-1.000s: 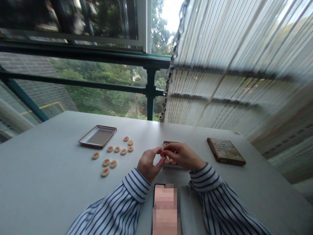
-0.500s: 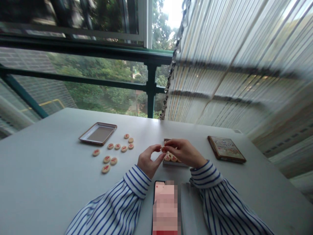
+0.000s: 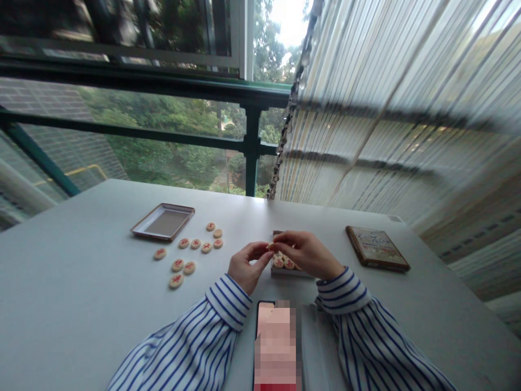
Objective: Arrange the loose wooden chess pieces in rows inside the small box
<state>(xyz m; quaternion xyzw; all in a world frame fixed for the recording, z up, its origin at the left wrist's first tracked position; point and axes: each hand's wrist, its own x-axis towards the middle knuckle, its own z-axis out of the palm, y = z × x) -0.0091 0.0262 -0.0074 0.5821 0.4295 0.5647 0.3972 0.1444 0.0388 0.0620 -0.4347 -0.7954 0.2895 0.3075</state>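
A phone (image 3: 277, 345) lies on the white table (image 3: 101, 304), on the near side of the open box (image 3: 285, 273). The left hand (image 3: 245, 267) is at the box's left side, thumb and fingers curved toward a small round piece (image 3: 271, 247); whether they grip it I cannot tell. The right hand (image 3: 308, 255), over the box, pinches that piece between thumb and fingers above the box's left edge. More pieces with red characters (image 3: 284, 263) lie inside the box. Left of the box, ten loose discs (image 3: 189, 267) are scattered, one plain side up. Right of it lies a closed case (image 3: 376, 247). Left of the box, past most discs, is a shallow tray (image 3: 169, 224). Beyond the box stand a green railing (image 3: 251, 130) and a string curtain (image 3: 345, 130).
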